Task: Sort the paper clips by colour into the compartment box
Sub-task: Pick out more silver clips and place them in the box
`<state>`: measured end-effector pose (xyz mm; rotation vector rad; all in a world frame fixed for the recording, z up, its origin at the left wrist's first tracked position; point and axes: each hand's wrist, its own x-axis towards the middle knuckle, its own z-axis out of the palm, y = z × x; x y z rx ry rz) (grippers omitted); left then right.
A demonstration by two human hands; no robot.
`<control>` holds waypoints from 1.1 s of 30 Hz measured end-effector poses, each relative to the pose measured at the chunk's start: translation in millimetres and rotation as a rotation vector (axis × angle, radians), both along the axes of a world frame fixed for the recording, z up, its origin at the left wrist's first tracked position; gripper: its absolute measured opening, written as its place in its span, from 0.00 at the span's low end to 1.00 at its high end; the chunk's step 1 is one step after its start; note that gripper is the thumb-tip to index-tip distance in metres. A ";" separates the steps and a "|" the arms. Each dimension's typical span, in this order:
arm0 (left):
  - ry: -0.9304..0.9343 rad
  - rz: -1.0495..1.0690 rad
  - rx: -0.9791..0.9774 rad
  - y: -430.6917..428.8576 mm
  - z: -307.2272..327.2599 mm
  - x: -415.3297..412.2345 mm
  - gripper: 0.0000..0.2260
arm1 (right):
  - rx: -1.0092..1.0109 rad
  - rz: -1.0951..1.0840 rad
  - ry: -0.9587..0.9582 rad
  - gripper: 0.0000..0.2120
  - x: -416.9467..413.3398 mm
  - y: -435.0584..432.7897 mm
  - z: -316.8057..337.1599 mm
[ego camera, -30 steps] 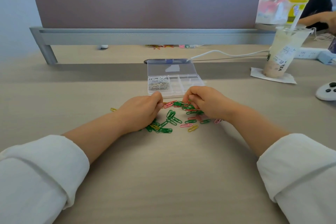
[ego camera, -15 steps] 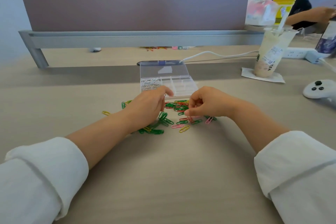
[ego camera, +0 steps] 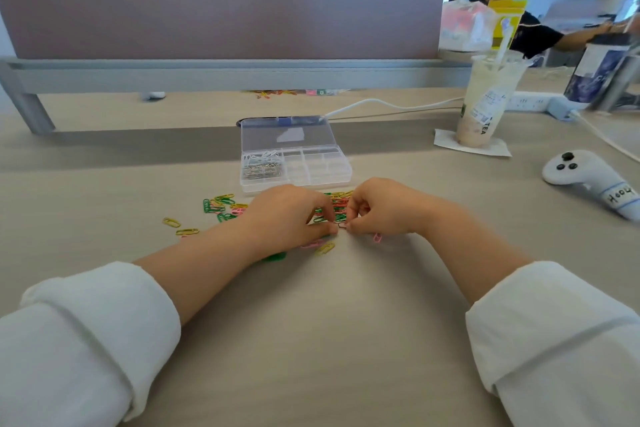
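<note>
Movement since half a second ago is mostly in the left hand [ego camera: 287, 218]. Then its fingers reached up at the front edge of the compartment box [ego camera: 298, 186]; now it is back down over the loose paper clips [ego camera: 337, 202], knuckles up and fingers curled, with the tips drawn in toward the right hand [ego camera: 381, 208]. The right hand has barely shifted and keeps its curled pose, thumb and forefinger pinched on one end of a small clip [ego camera: 343, 225]. The left fingertips touch that clip's other end, but whether they grip it cannot be told. The small clip sits exactly where the two hands meet, just above the desk [ego camera: 311, 322] and at the near edge of the pile. Green, red, yellow and pink clips lie between the hands and the box, partly hidden under both. A further scatter [ego camera: 221, 204] shows just left of the left hand, a pink one [ego camera: 377, 237] lies under the right hand's heel, and a yellow one [ego camera: 325, 248] lies just in front of the left hand. The box stands just beyond the hands with its clear lid tilted up, and silver and white clips [ego camera: 261, 166] fill its left compartments. A tea cup [ego camera: 485, 100] and a white controller [ego camera: 588, 180] stand well off to the right.
</note>
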<state>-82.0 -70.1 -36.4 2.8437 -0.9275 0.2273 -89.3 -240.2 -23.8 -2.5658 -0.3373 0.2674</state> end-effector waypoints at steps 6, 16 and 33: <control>0.106 0.001 0.028 0.6 2.9 2.3 0.07 | -0.023 -0.004 -0.080 0.02 3.3 -2.3 -2.6; 0.107 0.002 -0.309 -1.4 1.8 5.4 0.07 | 0.136 -0.101 -0.207 0.12 13.2 -6.0 -5.6; 0.035 0.018 -0.322 -12.2 5.7 16.5 0.22 | -0.030 -0.295 -0.242 0.23 20.5 -18.3 -6.8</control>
